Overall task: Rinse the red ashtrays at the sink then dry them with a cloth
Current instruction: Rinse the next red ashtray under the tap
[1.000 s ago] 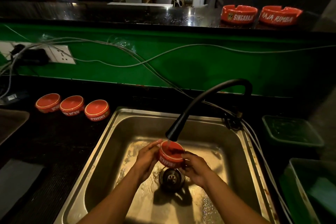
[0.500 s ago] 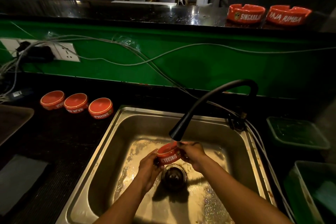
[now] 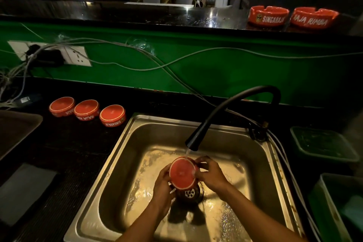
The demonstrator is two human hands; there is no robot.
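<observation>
Stainless steel and a wet sheen fill the foreground, where the sink basin (image 3: 121, 163) holds a film of running water around its drain strainer (image 3: 189, 194). Directly above that drain, the left hand (image 3: 162, 186) and the right hand (image 3: 211, 175) clamp a red ashtray (image 3: 182, 173) between them, fingers curled round its rim, its flat underside tipped toward the camera as the stream from the black pull-down faucet (image 3: 193, 142) strikes its upper edge. Wet, glossy and tilted, the ashtray looks liable to slip from the fingers and crack against the steel, and water deflecting off the slanted base could spray past the rim. Beyond the sink's left corner, three more red ashtrays (image 3: 87, 109) sit upside down in a row on the dark counter. Farther back, loose cables (image 3: 137, 59) trail from a wall socket (image 3: 75, 58) across the green backsplash, close enough that stray splashes would be a hazard. Two upright ashtrays (image 3: 268, 17) wait on the bar top behind.
</observation>
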